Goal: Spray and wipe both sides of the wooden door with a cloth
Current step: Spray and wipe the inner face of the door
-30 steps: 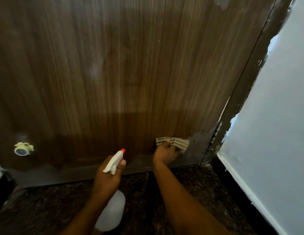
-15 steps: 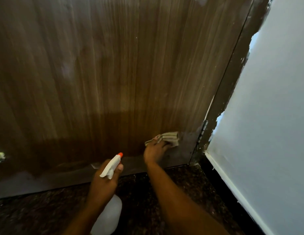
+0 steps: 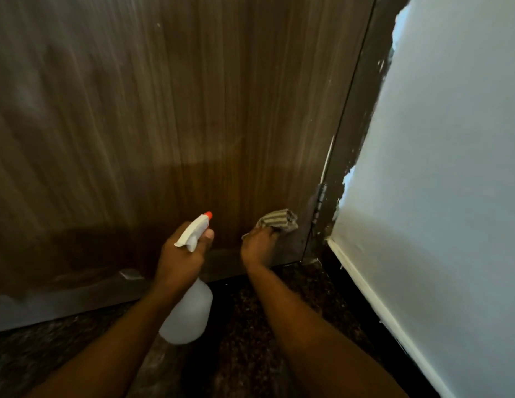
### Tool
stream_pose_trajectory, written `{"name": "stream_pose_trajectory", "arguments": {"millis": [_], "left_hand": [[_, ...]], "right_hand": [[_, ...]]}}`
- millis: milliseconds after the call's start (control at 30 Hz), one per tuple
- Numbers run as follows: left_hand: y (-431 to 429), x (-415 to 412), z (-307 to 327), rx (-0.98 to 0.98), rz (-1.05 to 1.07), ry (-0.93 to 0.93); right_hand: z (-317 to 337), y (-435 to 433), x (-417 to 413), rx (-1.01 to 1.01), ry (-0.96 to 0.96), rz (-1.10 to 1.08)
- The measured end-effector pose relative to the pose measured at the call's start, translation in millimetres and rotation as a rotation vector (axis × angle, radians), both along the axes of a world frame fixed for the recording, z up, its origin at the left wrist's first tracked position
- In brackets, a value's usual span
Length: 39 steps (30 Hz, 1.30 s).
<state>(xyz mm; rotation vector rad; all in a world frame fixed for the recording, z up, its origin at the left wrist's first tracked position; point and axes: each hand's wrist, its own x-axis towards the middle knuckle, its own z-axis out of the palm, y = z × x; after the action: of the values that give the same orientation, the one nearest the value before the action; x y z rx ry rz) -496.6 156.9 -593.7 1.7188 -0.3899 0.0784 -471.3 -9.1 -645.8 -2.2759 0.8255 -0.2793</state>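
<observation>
Since a second ago your right hand (image 3: 257, 248) has slid the cloth (image 3: 278, 221) closer to the hinge (image 3: 319, 202), and the cloth's gone from flat to bunched. Your fingers are curled into it, pressing it on the door (image 3: 193, 110) low down in the corner, which makes sense as that's where the duller band along the bottom runs out. Your left hand (image 3: 180, 259) is wrapped round the neck of the bottle (image 3: 190, 314), with the nozzle aimed at the door just beside the cloth. I'd guess you're keeping it ready for another squirt without putting anything down. The bottle body hangs clear over the dark floor (image 3: 239, 326). The wall (image 3: 437, 196) sits right off the hinge side, so there's not much elbow room. Only this face of the door shows, so I can't tell about the other side.
</observation>
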Motion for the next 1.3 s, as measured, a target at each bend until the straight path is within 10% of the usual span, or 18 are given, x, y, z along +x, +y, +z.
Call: {"name": "stream_pose_trajectory", "arguments": {"millis": [233,467,967,1300], "left_hand": [[-16,-10,4,0.030,-0.036,-0.005],[-17,-11,-10,0.062,-0.033,0.018],[-40,-45,-71,0.096,0.004,0.190],[-26,-48,-106,0.135,0.139,0.378]], "right_hand": [[24,-66,10,0.335,-0.109,-0.250],[70,-51,29,0.017,-0.428,-0.419],[-103,-54,-8,0.056,0.048,-0.216],[-100,-67,2,0.126,0.145,-0.200]]}}
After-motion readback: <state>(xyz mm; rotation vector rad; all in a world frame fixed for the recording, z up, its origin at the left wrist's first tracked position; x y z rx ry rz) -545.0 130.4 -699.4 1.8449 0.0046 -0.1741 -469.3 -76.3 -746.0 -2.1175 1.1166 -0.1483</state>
